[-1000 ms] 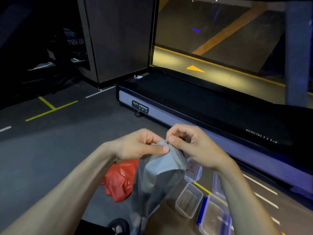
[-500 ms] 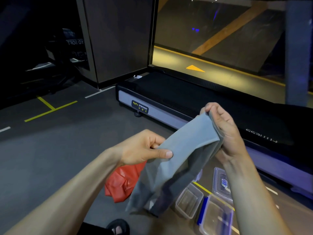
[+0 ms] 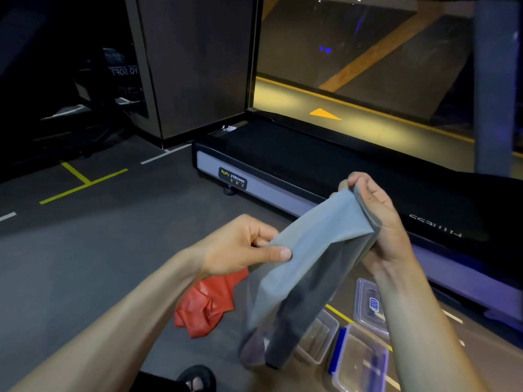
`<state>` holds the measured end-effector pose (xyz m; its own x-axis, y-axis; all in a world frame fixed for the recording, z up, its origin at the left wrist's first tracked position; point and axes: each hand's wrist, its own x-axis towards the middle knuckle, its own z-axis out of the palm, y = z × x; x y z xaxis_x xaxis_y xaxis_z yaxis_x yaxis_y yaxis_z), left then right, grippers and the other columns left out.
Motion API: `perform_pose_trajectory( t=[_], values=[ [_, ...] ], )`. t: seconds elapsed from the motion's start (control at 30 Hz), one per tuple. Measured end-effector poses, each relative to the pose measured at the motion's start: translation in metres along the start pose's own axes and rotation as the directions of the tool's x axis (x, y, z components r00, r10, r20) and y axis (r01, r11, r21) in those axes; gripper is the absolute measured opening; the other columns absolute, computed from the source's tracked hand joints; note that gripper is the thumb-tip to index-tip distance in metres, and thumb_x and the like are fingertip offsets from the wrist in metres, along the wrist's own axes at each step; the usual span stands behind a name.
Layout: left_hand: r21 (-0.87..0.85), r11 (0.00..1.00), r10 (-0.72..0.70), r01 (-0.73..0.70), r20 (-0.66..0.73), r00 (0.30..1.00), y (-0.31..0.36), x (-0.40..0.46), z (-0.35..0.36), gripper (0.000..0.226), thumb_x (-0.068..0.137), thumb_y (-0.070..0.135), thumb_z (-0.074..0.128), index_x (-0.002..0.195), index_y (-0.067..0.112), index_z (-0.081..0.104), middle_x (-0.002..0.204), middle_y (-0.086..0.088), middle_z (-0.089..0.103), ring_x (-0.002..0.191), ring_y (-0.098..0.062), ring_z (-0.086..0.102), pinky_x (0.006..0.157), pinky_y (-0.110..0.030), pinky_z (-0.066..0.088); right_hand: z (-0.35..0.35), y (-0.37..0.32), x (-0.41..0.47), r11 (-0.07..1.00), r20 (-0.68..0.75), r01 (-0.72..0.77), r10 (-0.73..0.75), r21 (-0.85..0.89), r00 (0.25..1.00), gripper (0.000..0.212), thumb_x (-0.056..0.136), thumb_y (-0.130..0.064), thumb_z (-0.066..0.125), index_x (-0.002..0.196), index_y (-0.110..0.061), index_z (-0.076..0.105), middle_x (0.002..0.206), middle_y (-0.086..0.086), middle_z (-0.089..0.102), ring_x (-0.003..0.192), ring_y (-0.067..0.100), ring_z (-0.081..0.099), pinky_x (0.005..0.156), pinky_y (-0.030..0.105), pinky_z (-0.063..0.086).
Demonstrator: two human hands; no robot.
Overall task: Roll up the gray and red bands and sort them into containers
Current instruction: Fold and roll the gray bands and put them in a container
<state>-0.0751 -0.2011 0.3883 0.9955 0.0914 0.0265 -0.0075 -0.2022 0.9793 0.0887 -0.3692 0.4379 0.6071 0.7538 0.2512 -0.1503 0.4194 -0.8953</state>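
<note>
You now hold the thin gray stretchy band (image 3: 308,267) spread out above the crumpled red band (image 3: 208,305), no longer bunched: your left hand (image 3: 240,247) pinches its near edge, your right hand (image 3: 373,216) grips its far end. Rolling can start; the clear plastic containers (image 3: 359,360) wait below it.

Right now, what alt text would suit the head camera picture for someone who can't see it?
Two bare hands, left hand and right hand, stretch a gray band above a dark gym floor. A crumpled red band and clear containers lie below, beside a treadmill.
</note>
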Motion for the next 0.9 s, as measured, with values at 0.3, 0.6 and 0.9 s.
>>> perform_pose_trajectory(
  t=[0.3, 0.6, 0.9],
  values=[
    [-0.046, 0.999, 0.022, -0.02, 0.038, 0.999, -0.001, 0.001, 0.002, 0.044, 0.093, 0.046, 0.069, 0.097, 0.003, 0.073, 0.089, -0.022, 0.068, 0.085, -0.021, 0.049, 0.077, -0.041, 0.038, -0.005, 0.0, -0.001, 1.0, 0.006, 0.001, -0.001, 0.005, 1.0, 0.013, 0.091, -0.033, 0.063, 0.085, -0.021, 0.063, 0.083, -0.002, 0.055, 0.073, 0.016, 0.049, 0.066, 0.027, 0.046],
    [-0.494, 0.86, 0.197, -0.129, 0.089, 0.976, 0.01, -0.008, -0.012, 0.04, 0.086, 0.04, 0.079, 0.101, 0.003, 0.075, 0.09, -0.013, 0.069, 0.075, -0.014, 0.065, 0.071, -0.024, 0.049, -0.016, 0.009, -0.008, 0.979, 0.084, -0.085, 0.101, -0.184, 0.991, 0.022, 0.087, -0.037, 0.077, 0.083, -0.019, 0.065, 0.075, -0.001, 0.06, 0.062, 0.006, 0.056, 0.056, 0.017, 0.046],
    [-0.684, 0.707, 0.375, -0.181, 0.146, 0.915, 0.025, -0.01, -0.003, 0.024, 0.099, 0.028, 0.059, 0.104, 0.009, 0.073, 0.086, -0.001, 0.076, 0.074, -0.01, 0.073, 0.069, -0.022, 0.057, 0.023, 0.033, -0.019, 0.989, 0.214, -0.132, 0.142, -0.063, 0.966, 0.018, 0.09, -0.036, 0.074, 0.085, -0.019, 0.069, 0.1, 0.004, 0.067, 0.088, 0.027, 0.058, 0.083, 0.029, 0.05]
  ],
)
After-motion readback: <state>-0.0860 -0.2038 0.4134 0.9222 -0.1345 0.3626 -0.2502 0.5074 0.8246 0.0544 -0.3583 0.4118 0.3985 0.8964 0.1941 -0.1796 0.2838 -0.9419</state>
